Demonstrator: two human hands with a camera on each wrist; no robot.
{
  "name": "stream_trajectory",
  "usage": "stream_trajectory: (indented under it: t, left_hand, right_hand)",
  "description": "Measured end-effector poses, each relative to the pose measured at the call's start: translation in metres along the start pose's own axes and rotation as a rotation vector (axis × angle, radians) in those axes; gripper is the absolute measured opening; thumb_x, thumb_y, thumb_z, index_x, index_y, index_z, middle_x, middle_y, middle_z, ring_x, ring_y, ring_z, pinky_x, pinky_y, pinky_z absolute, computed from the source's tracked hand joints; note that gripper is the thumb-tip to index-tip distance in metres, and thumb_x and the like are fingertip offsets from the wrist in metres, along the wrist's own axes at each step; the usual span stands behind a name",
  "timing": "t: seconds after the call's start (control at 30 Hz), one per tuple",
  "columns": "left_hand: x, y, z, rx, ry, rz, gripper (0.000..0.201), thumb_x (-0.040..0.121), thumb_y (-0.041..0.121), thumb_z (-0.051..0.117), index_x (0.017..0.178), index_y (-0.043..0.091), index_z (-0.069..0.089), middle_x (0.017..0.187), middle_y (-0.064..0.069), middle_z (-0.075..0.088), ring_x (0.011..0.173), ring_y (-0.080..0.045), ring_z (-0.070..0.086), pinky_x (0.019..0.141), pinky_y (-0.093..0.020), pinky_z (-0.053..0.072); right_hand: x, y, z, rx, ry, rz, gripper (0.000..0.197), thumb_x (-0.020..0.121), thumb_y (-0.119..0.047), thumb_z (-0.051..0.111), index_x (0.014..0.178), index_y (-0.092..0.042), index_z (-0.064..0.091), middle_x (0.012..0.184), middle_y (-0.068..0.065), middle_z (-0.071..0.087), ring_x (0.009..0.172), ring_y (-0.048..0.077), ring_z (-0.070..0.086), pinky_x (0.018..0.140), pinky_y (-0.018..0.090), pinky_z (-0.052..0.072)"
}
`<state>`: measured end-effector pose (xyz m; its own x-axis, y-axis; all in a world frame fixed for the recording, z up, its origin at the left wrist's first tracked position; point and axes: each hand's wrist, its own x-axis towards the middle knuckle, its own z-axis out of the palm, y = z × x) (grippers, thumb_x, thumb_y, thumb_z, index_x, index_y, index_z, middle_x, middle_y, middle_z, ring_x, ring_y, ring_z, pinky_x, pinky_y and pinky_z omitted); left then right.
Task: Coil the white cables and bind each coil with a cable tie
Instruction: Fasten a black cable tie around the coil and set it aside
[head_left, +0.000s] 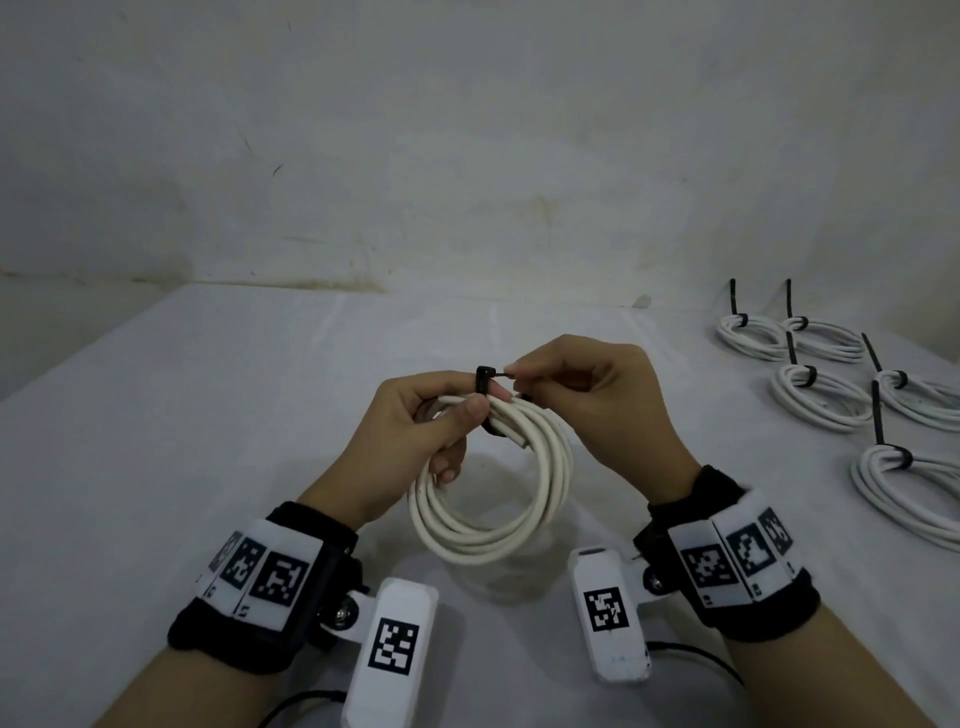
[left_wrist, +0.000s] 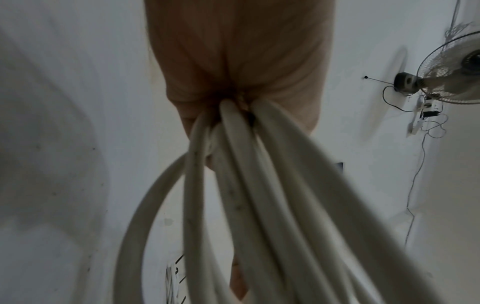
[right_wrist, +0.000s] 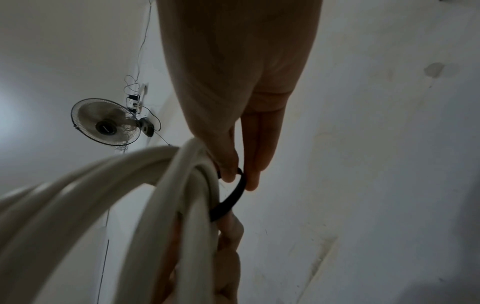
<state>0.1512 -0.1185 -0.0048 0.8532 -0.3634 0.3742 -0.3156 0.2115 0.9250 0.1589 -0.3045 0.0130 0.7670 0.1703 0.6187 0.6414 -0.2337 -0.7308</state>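
- Two hands meet at the centre of the head view, above a white cloth-covered table (head_left: 208, 415).
- The left hand (head_left: 415, 431) grips the top of a white cable coil (head_left: 498, 499), fingers curled round the gathered strands with the thumb pressed on their front; the rest of the coil hangs in a loop below, between the two wrists.
- The left wrist view shows the strands (left_wrist: 246, 185) fanning out of that closed palm towards the lower edge of the frame.
- A black cable tie (head_left: 485, 382) loops round the strands just right of the left thumb, its bent end standing above the coil.
- The right hand (head_left: 587, 395) pinches the thin tail of the tie between thumb and forefinger, the other fingers curled in beneath.
- In the right wrist view the black band (right_wrist: 233, 195) arcs from the fingertips (right_wrist: 253, 181) down behind the cable, still a loose loop.
- Five tied coils (head_left: 821, 395) lie on the table at the right edge of the head view, each with a black tie tail sticking up.
- A wall fan (right_wrist: 106, 122) hangs at the left of the right wrist view.
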Motion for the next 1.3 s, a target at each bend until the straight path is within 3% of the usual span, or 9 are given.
stream_trajectory:
  t: [0.13,0.3,0.5,0.63,0.77,0.9,1.1,1.23,1.3]
  left_hand:
    - [0.000,0.000,0.000,-0.018,-0.021,-0.040,0.018,0.084,0.016,0.058,0.082,0.021,0.076,0.052,0.002,0.058,0.036,-0.008,0.033,0.041,-0.019,0.039]
    - [0.001,0.001,-0.004,-0.062,-0.033,-0.147,0.016,0.080,0.019,0.058,0.079,0.014,0.074,0.069,-0.027,0.043,0.034,-0.009,0.030,0.039,-0.017,0.034]
    - [0.002,-0.003,-0.001,-0.039,-0.054,-0.223,0.017,0.078,0.021,0.060,0.080,0.013,0.075,0.070,-0.040,0.042,0.034,-0.009,0.029,0.038,-0.018,0.030]
    - [0.001,-0.005,0.000,-0.021,-0.029,-0.210,0.008,0.079,0.020,0.071,0.077,0.013,0.075,0.061,-0.019,0.044,0.034,-0.009,0.029,0.037,-0.019,0.029]
    - [0.001,-0.003,0.004,0.053,0.071,-0.133,0.019,0.071,0.024,0.064,0.077,0.007,0.070,0.043,0.001,0.048,0.033,-0.010,0.032,0.038,-0.020,0.031]
    - [0.000,-0.003,0.008,0.181,0.092,-0.095,0.021,0.071,0.026,0.069,0.082,0.008,0.066,0.053,-0.001,0.060,0.036,-0.012,0.038,0.039,-0.019,0.034]
    - [0.002,0.000,0.012,0.163,0.112,-0.064,0.030,0.076,0.022,0.068,0.072,0.003,0.045,0.048,-0.003,0.051,0.034,-0.015,0.034,0.038,-0.019,0.032]
    - [0.003,0.001,0.013,0.204,0.123,-0.045,0.028,0.083,0.012,0.066,0.070,0.001,0.044,0.043,0.005,0.052,0.032,-0.014,0.035,0.038,-0.018,0.032]
    - [0.001,0.003,0.013,0.210,0.123,-0.036,0.031,0.080,0.019,0.068,0.070,0.002,0.044,0.049,0.004,0.057,0.033,-0.015,0.035,0.039,-0.018,0.032]
  right_hand:
    - [0.000,0.000,0.000,0.039,-0.023,0.003,0.024,0.079,0.010,0.067,0.086,-0.012,0.072,0.078,0.002,0.071,0.069,0.016,0.071,0.067,0.021,0.054]
    - [-0.001,0.001,0.001,0.014,-0.059,-0.063,0.021,0.079,0.013,0.066,0.084,-0.007,0.072,0.075,0.008,0.070,0.070,0.016,0.069,0.071,0.023,0.054]
    - [-0.002,0.000,0.004,-0.084,-0.069,-0.131,0.019,0.079,0.006,0.067,0.084,-0.012,0.072,0.079,0.003,0.072,0.075,0.011,0.070,0.071,0.024,0.055]
    - [-0.003,-0.003,0.005,-0.071,-0.077,-0.066,0.018,0.079,0.007,0.068,0.084,-0.009,0.073,0.078,0.002,0.073,0.074,0.010,0.070,0.072,0.023,0.056]
    - [-0.004,-0.014,0.004,-0.162,-0.122,-0.039,0.010,0.083,-0.002,0.065,0.088,-0.011,0.067,0.085,-0.002,0.069,0.080,0.008,0.068,0.069,0.020,0.055]
    - [-0.002,-0.015,0.005,-0.324,-0.101,-0.136,0.007,0.083,-0.013,0.072,0.080,-0.009,0.067,0.081,-0.001,0.061,0.078,0.009,0.061,0.058,0.021,0.054]
    - [-0.002,-0.011,0.009,-0.440,0.048,-0.304,0.012,0.082,-0.009,0.071,0.073,-0.004,0.066,0.073,0.000,0.056,0.068,0.008,0.052,0.059,0.014,0.051]
    - [-0.001,-0.015,0.006,-0.452,0.129,-0.317,0.014,0.084,-0.010,0.069,0.073,-0.005,0.062,0.074,-0.002,0.055,0.071,0.006,0.051,0.060,0.014,0.050]
    - [-0.001,-0.016,0.007,-0.455,0.130,-0.308,0.014,0.085,-0.011,0.067,0.074,-0.006,0.061,0.074,-0.004,0.055,0.072,0.005,0.051,0.060,0.012,0.049]
